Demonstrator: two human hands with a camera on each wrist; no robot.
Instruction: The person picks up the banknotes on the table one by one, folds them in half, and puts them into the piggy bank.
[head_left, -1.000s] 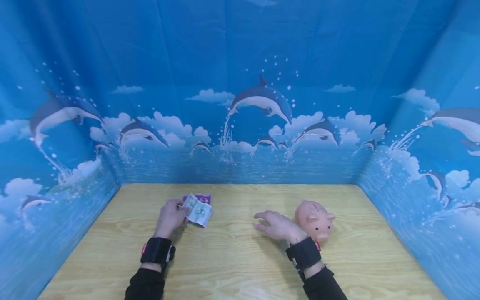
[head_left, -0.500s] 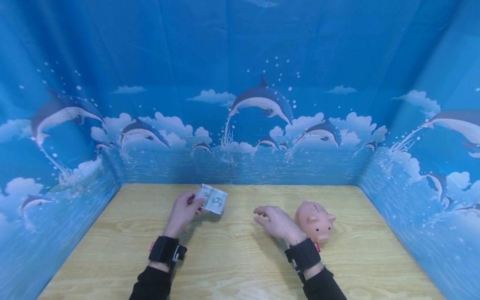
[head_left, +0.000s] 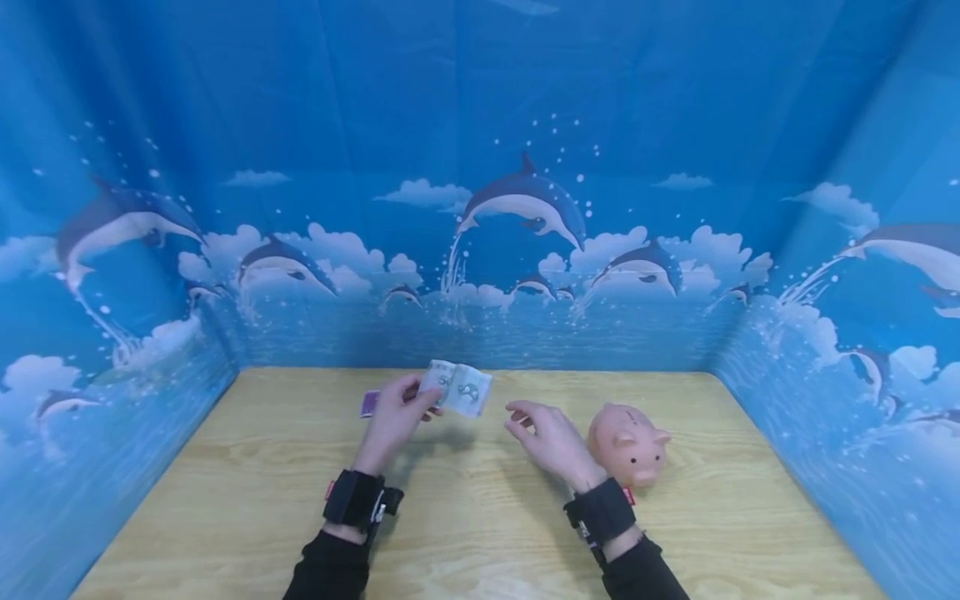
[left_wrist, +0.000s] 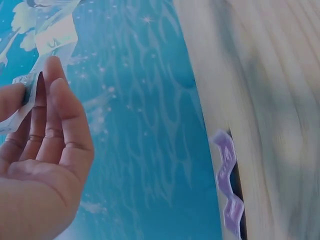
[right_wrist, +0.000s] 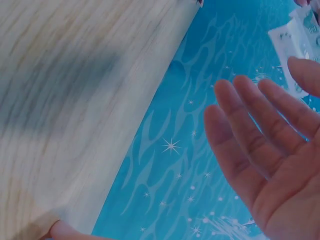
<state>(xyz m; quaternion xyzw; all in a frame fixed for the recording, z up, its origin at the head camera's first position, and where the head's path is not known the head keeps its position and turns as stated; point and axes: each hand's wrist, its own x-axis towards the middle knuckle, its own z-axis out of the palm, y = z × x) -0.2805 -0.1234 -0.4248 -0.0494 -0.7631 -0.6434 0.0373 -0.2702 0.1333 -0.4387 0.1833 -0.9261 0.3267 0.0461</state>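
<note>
My left hand [head_left: 397, 417] pinches a creased pale green banknote [head_left: 465, 390] between thumb and fingers, holding it up off the table. In the left wrist view the thumb presses the note's near end against the fingers. My right hand [head_left: 551, 440] hovers just right of the note, fingers loosely bent, with nothing in it. The right wrist view shows its palm and spread fingers [right_wrist: 250, 115], apart from the banknote [right_wrist: 290, 50]. Behind my left hand lies a purple folded banknote [left_wrist: 229, 185], mostly hidden in the head view.
A pink piggy bank [head_left: 630, 446] with a slot in its back stands beside my right wrist, facing me. The wood-grain table [head_left: 465, 533] is bounded at the back and sides by a blue dolphin-print curtain [head_left: 465, 325].
The left hand has lifted the pale green banknote off the purple one and carried it rightward toward the right hand. The right hand has barely moved, its fingers bending slightly. The piggy bank stays put.
</note>
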